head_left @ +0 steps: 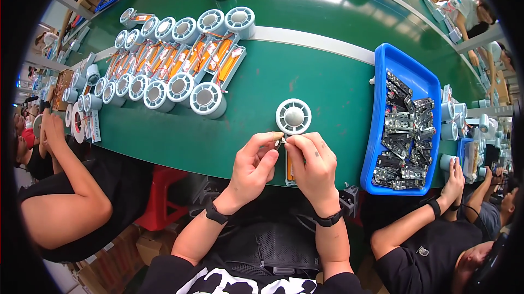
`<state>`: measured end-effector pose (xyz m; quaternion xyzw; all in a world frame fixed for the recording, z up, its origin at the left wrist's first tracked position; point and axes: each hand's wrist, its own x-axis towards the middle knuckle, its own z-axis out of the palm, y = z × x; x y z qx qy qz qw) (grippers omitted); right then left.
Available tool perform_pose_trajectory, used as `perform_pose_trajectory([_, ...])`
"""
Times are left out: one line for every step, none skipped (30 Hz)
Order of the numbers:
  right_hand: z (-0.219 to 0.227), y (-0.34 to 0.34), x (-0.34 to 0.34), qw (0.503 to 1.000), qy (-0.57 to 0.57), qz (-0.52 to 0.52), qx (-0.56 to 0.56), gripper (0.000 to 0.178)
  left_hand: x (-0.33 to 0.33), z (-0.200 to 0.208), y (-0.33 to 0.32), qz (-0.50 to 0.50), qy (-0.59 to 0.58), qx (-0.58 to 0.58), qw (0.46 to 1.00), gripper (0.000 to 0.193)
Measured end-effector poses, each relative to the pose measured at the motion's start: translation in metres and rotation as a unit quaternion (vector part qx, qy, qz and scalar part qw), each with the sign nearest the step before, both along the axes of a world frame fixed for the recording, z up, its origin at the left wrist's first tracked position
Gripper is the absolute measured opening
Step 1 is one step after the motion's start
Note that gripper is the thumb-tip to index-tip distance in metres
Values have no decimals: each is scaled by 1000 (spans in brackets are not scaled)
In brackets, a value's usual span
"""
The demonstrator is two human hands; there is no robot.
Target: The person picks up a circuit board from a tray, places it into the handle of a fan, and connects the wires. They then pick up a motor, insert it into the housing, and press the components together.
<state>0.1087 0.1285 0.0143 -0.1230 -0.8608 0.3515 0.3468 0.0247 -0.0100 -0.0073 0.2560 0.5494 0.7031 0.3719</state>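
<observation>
In front of me, a pale blue handheld fan [293, 116] lies on the green table, its round grille facing up. An orange battery [290, 171] shows in its open body, partly hidden by my hands. Just below the grille, my left hand [251, 167] pinches a small dark part with a pale end [280, 142] between thumb and fingers. My right hand [315, 164] is closed at the same spot, thumb and forefinger meeting the part's upper end. Whether it grips the part itself or a wire on it is too small to tell. Both hands touch fingertip to fingertip.
On the left, several similar fans [207, 99] lie in a row with orange batteries and wires exposed. A blue tray [369, 147] of small black-and-metal circuit boards stands at right. A pale strip [316, 45] crosses the table. Co-workers' arms [82, 168] are at both sides.
</observation>
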Motion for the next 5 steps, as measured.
perform_pose_trajectory([0,0,1,1000,-4,-8,5,19,-1,0,0,2,0,-1,1000,31])
perform_pose_trajectory([-1,1,1,1000,-4,-6,5,19,-2,0,0,1,-1,2,1000,31])
perform_pose_trajectory([-2,2,2,1000,-8,2,10,19,-2,0,0,0,-3,5,1000,31])
perform_pose_trajectory([-3,3,3,1000,-11,10,16,19,-3,0,0,-2,-5,8,1000,31])
perform_pose_trajectory([-4,4,4,999,-15,18,22,18,-2,0,-1,0,-7,6,1000,31])
